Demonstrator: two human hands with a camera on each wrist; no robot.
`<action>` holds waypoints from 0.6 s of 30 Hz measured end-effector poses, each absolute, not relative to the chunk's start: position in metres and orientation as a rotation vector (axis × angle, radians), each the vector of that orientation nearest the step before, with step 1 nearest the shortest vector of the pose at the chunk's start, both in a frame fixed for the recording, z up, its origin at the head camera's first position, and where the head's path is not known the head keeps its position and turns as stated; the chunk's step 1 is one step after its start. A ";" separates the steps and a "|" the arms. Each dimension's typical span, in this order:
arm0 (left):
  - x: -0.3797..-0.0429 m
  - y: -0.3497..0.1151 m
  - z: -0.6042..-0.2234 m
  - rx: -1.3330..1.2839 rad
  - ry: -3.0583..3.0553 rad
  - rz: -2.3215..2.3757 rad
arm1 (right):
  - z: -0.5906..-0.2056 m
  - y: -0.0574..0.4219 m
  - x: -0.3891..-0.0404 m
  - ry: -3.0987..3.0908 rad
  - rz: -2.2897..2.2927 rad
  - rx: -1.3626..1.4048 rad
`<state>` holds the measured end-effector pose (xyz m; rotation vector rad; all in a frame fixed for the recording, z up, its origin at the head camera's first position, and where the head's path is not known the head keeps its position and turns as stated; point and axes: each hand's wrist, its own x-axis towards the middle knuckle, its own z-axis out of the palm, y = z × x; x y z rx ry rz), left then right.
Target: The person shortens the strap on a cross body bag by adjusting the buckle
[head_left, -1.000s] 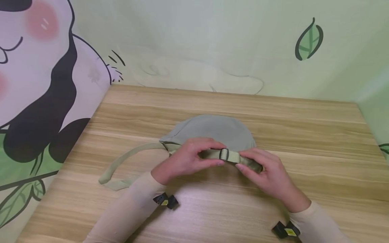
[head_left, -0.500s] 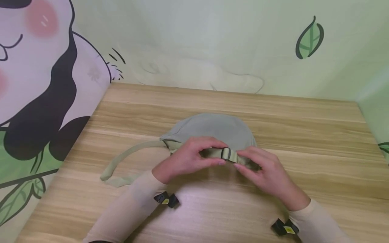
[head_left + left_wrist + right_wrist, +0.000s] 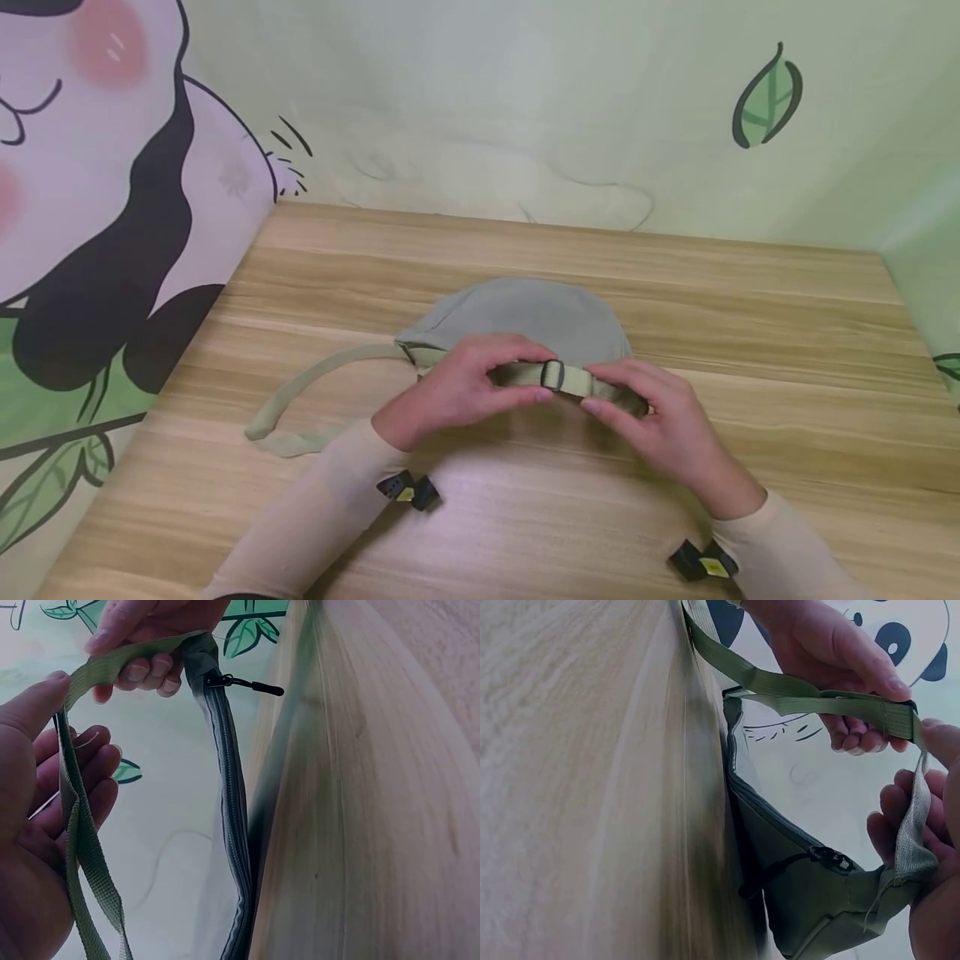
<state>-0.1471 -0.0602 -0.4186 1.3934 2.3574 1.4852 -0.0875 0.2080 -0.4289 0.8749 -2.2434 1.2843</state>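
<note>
A grey-green crossbody bag (image 3: 525,317) lies on the table, with a light green webbing strap (image 3: 300,379) looping out to its left. My left hand (image 3: 461,387) pinches the strap between thumb and fingers, right beside a dark slider buckle (image 3: 553,376). On the other side of that buckle, my right hand (image 3: 671,421) pinches the strap near the bag's right end. A short stretch of webbing spans the two hands. The left wrist view shows the bag's zipper (image 3: 231,787) with a black pull (image 3: 262,688). The bag's lower front edge is partly hidden behind my hands.
The wooden table (image 3: 787,333) extends around the bag on all sides. Behind it rises a pale green wall (image 3: 465,100) with a printed leaf, and a panda print (image 3: 157,233) covers the left side. Black wrist cameras (image 3: 408,492) sit on both sleeves.
My right fingertips came closer to the slider buckle half a second ago, then drew slightly apart from it again. Both hands have kept their pinch on the strap. The bag has stayed in place.
</note>
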 end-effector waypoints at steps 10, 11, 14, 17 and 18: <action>-0.147 -0.058 -0.420 1.417 2.296 1.527 | -0.431 0.206 -0.088 -2.285 1.259 0.889; -0.147 -0.058 -0.420 1.411 2.286 1.535 | -0.431 0.206 -0.088 -2.278 1.250 0.891; -0.147 -0.058 -0.420 1.400 2.272 1.545 | -0.432 0.203 -0.089 -2.255 1.238 0.895; -0.147 -0.058 -0.420 1.405 2.271 1.543 | -0.432 0.201 -0.090 -2.229 1.236 0.907; -0.147 -0.058 -0.420 1.411 2.272 1.539 | -0.432 0.200 -0.091 -2.220 1.239 0.913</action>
